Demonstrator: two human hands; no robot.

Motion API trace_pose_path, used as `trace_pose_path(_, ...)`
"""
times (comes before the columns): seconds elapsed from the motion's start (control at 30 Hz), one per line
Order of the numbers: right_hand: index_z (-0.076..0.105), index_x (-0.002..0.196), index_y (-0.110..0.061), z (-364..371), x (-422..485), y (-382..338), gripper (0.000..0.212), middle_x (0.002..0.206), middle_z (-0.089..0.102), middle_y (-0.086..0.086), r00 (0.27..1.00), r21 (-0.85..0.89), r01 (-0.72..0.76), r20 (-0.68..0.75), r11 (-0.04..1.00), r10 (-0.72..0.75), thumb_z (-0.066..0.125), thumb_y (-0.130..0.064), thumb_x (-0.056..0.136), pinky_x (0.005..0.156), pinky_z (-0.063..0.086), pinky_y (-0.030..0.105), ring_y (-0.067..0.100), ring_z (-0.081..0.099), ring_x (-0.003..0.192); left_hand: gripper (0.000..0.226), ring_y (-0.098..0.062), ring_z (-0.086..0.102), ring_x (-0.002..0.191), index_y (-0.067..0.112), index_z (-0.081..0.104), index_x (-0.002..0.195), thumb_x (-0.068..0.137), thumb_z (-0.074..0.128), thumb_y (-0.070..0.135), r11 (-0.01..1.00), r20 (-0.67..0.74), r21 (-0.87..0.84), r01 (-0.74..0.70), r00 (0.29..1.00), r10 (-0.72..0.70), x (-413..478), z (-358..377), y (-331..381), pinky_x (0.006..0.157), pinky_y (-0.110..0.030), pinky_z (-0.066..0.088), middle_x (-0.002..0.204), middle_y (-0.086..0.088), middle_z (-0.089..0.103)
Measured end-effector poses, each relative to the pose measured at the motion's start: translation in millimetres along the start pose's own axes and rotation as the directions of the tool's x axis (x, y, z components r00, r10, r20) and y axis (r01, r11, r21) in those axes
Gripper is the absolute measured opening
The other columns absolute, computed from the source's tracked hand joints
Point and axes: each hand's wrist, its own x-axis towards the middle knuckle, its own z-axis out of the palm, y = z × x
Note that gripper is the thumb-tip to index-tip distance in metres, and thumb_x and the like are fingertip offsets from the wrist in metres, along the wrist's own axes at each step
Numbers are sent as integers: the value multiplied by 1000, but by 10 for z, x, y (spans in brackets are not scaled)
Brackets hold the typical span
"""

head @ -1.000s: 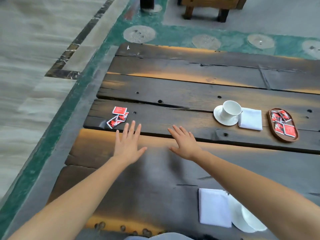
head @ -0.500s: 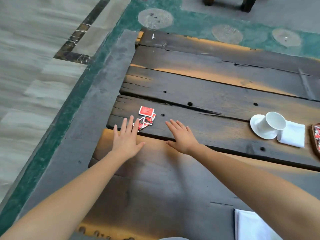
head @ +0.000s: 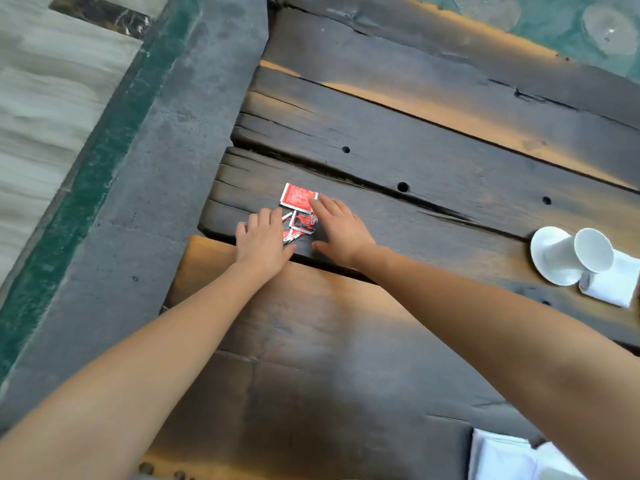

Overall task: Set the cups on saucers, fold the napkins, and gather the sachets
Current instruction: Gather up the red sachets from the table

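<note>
A small pile of red sachets (head: 298, 210) lies near the left end of the dark wooden table (head: 433, 161). My left hand (head: 265, 242) lies flat on the pile's left side, fingers spread and covering part of it. My right hand (head: 341, 230) rests on the pile's right side, its fingertips touching the top sachet. Neither hand has a sachet lifted. At the right, a white cup (head: 578, 252) sits on a white saucer (head: 543, 244) with a folded white napkin (head: 614, 284) beside it.
Another white napkin (head: 502, 459) shows at the bottom right corner, partly behind my right forearm. The table's left edge drops to a grey stone border (head: 166, 168) and a green floor strip (head: 86, 174). Gaps and holes run between the planks.
Both hands have moved forward onto the sachet pile, from the plank in front of it. The view has shifted left, so the cup is now at the right edge and the wooden tray is out of view.
</note>
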Motion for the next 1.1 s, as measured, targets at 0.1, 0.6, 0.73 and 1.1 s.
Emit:
trace_pose_path(0.1,13,151,-21,12,215,-30,92,159,15,7,999,45,34,-5,998,-34,71,-28,80,116,25,47,29,14,145,68,-28,42,122,14,31,138,84,63,41,999,6,-30,20,1000,-20,82,68,6,100,-41,34,131,-9,43)
trace_pose_path(0.6,32,143,-21,171,269,-25,64,140,39,5,995,-76,48,-85,996,-54,57,-16,83,89,47,45,30,36,125,60,-30,46,117,16,41,125,77,72,34,996,37,-76,45,998,-42,153,99,-64,95,-41,36,124,-10,48)
trace_pose_path(0.73,35,140,-21,181,232,-50,59,139,41,2,995,-89,25,-96,996,-34,50,-14,83,88,46,44,29,38,124,64,-30,50,117,15,43,118,69,78,37,985,101,-151,89,992,-74,106,93,-60,93,-42,37,122,-10,52)
trace_pose_path(1.1,45,125,-20,74,283,-83,33,125,50,4,992,-51,-75,-106,996,69,38,-12,94,70,36,36,28,43,116,19,-29,62,100,21,63,102,84,64,28,887,153,-416,202,977,-150,107,38,-207,83,-38,48,101,-3,70)
